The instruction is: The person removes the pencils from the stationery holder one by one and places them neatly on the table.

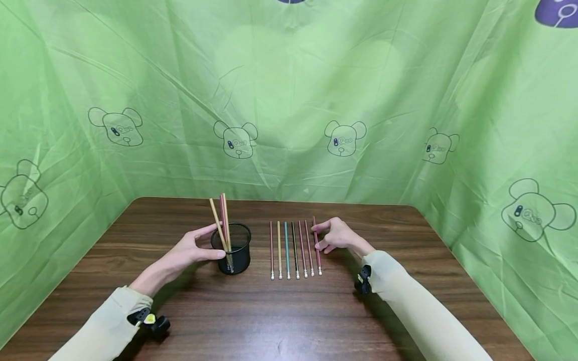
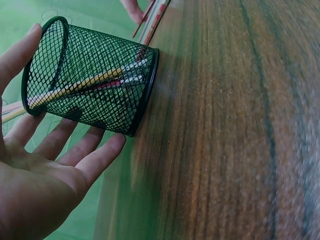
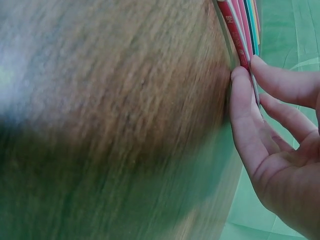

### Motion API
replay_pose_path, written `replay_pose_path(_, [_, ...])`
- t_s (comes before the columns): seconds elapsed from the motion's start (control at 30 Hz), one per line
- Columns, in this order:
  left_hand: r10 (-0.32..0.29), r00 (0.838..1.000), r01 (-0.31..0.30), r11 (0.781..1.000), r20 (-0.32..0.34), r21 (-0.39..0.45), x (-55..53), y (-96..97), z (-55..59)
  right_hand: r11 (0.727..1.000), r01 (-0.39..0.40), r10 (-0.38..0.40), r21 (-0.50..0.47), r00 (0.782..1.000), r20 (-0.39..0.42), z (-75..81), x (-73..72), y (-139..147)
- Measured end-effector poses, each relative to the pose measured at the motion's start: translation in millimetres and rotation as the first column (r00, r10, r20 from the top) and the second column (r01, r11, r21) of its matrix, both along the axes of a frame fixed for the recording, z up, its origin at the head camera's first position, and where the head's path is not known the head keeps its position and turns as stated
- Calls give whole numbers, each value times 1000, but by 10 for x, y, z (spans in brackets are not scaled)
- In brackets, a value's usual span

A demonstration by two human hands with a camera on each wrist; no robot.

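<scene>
My left hand [image 1: 191,249] holds a black mesh pencil cup [image 1: 242,256] upright at its left side, thumb at the near rim and fingers round the back. Several pencils, yellow and dark pink, lean in the cup, and their eraser ends show through the mesh [image 2: 90,55] in the left wrist view. On the right, my right hand [image 1: 339,234] pinches a dark red pencil [image 1: 318,258] between thumb and fingers. This pencil [image 3: 234,27] is the rightmost of a row lying side by side, with its white eraser end toward me.
Left of the held pencil lie more pencils, among them a black one [image 1: 295,250], a teal one [image 1: 287,250] and a yellow one [image 1: 279,250]. The brown wooden table [image 1: 253,321] is bordered by a green curtain [image 1: 289,170] at the back and sides.
</scene>
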State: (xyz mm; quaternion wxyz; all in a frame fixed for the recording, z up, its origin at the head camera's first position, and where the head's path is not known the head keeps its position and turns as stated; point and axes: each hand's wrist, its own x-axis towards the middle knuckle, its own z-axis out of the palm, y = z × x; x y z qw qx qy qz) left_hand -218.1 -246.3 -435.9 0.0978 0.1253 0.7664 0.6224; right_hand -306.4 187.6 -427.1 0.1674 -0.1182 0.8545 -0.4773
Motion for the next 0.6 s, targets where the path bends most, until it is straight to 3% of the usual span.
replay_pose_path(0.6, [-5,1000,5,1000,-29,4,-1,3,-10,997,-27,30,66,999,-30,26,8,-67])
